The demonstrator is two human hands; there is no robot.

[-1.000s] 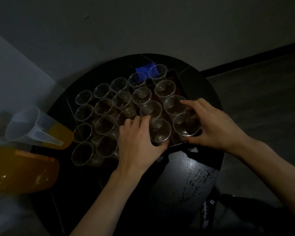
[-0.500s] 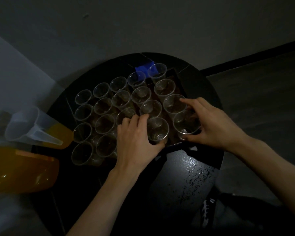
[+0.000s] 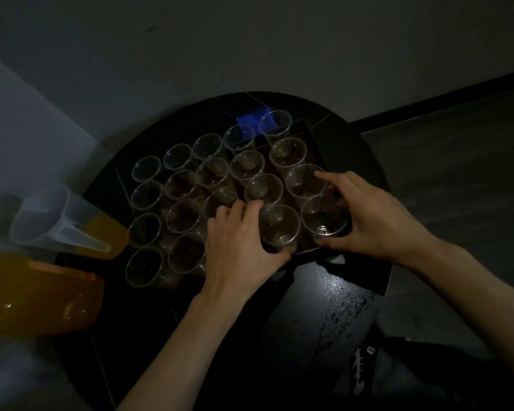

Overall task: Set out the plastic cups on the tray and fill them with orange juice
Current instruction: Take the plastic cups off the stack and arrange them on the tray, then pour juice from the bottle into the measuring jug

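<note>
Several clear plastic cups stand in rows on a dark tray (image 3: pixel 316 143) on a round black table (image 3: pixel 324 307). My left hand (image 3: pixel 238 247) wraps around the near cup (image 3: pixel 279 226) in the front row, thumb at its base. My right hand (image 3: pixel 371 221) holds the front right corner cup (image 3: pixel 324 218), fingers curled over its far rim and thumb by its base. All the cups look empty. A clear jug (image 3: pixel 63 223) with orange juice in it lies tilted at the left.
An orange container (image 3: pixel 36 298) sits at the lower left beside the jug. A blue patch (image 3: pixel 250 117) shows at the tray's far edge. A grey wall runs behind the table, and dark floor lies to the right.
Both hands stay on the front cups with only small shifts. The left hand's fingers have closed a little more around its cup.
</note>
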